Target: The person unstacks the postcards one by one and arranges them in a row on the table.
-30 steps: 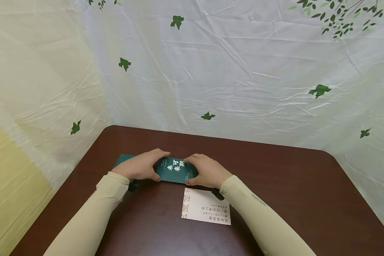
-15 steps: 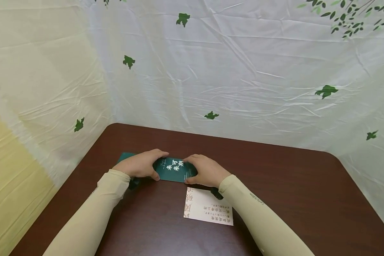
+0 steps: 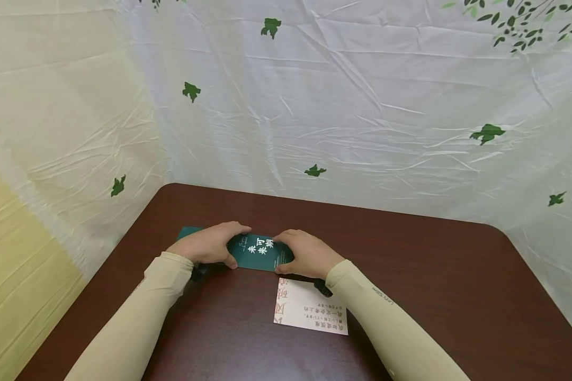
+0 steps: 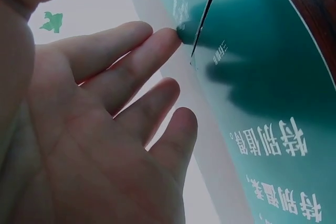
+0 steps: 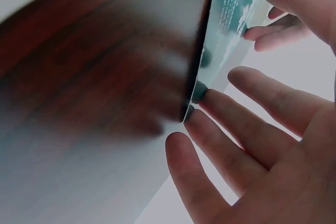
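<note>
- Two cream-sleeved forearms (image 3: 128, 317) are extending over a dark tabletop (image 3: 410, 275) from its near edge, angling inward toward each other.
- The left hand (image 3: 211, 245) is arching, palm down, nearer the tabletop's left edge; its grip is spreading wide, fingers straight, a fingertip appearing to touch teal card.
- The right hand (image 3: 311, 255) is mirroring it, thumb and fingers parting broadly around the right end of the teal card (image 3: 257, 253), fingertips touching its edge without closing.
- That card is lying between the hands, nearer the tabletop's far-left corner than its far-right corner.
- Another teal card (image 3: 187, 232) is showing beyond the left wrist, toward that corner.
- A pale printed card (image 3: 310, 306) is lying nearer the near edge, partly behind the right forearm.
</note>
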A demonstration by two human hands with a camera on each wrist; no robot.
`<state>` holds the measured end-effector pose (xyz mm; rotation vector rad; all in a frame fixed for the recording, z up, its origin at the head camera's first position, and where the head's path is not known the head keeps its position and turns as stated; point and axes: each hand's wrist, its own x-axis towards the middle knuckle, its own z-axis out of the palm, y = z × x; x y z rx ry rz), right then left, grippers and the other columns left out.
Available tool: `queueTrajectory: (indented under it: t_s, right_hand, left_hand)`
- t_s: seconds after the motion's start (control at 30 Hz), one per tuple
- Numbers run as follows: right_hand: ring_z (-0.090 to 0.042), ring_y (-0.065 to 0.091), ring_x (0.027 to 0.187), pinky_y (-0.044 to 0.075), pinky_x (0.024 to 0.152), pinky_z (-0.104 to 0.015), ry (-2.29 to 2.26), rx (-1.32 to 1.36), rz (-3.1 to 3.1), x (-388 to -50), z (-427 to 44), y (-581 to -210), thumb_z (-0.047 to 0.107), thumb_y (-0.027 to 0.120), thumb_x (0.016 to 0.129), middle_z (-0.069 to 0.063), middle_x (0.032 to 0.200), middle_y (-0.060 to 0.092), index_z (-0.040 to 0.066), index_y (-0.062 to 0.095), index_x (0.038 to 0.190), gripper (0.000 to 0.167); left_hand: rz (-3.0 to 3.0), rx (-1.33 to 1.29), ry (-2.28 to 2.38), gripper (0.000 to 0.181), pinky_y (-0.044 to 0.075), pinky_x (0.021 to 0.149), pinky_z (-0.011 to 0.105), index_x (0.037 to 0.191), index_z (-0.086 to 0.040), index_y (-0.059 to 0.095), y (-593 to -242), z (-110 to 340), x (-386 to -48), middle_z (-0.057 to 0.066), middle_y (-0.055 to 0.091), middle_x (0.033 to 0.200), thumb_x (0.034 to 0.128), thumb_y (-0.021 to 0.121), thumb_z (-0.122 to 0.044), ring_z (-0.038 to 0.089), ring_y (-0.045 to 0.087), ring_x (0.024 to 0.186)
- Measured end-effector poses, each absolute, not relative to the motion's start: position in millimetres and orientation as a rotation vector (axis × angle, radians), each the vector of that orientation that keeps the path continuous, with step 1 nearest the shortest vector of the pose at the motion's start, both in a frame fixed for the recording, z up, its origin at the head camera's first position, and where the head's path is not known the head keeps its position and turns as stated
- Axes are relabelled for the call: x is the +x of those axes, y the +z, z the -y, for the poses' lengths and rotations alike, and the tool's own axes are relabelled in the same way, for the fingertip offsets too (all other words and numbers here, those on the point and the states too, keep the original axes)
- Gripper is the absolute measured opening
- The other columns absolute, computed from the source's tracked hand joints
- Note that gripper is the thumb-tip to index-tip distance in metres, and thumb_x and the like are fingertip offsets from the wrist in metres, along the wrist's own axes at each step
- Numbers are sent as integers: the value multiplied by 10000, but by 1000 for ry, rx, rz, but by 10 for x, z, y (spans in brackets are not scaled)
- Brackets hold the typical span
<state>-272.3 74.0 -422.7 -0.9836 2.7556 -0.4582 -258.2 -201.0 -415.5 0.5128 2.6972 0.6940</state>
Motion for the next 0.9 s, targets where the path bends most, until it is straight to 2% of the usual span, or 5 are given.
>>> queueTrajectory:
  t_s: [0.23,0.6,0.9]
  right_hand:
    - [-243,587,1412,501,1167,-431,-443,-970,-2774,-2701,-770,-4222,394,873,901,-46,1526,627,137,629,1503,698]
    - [-239,593,1397,508,1162,-424,-430,-977,-2787,-2673,-821,-4181,420,849,922,-50,1517,631,133,633,1496,678]
    - [-250,596,1414,508,1172,-459,-442,-939,-2834,-2546,-1102,-4083,432,831,938,-48,1507,644,121,617,1511,686]
  left_hand:
    - [-2685,520,709,907,510,1163,485,1628,-112,482,-4121,1971,-2581,118,538,1604,842,933,-138,311,545,1397]
    - [-2684,527,712,892,506,1167,498,1624,-111,487,-4123,1946,-2601,117,549,1594,848,926,-138,317,549,1391]
    - [-2709,617,730,936,472,1189,547,1655,-124,436,-4074,1814,-2472,91,491,1655,843,877,-275,312,491,1449]
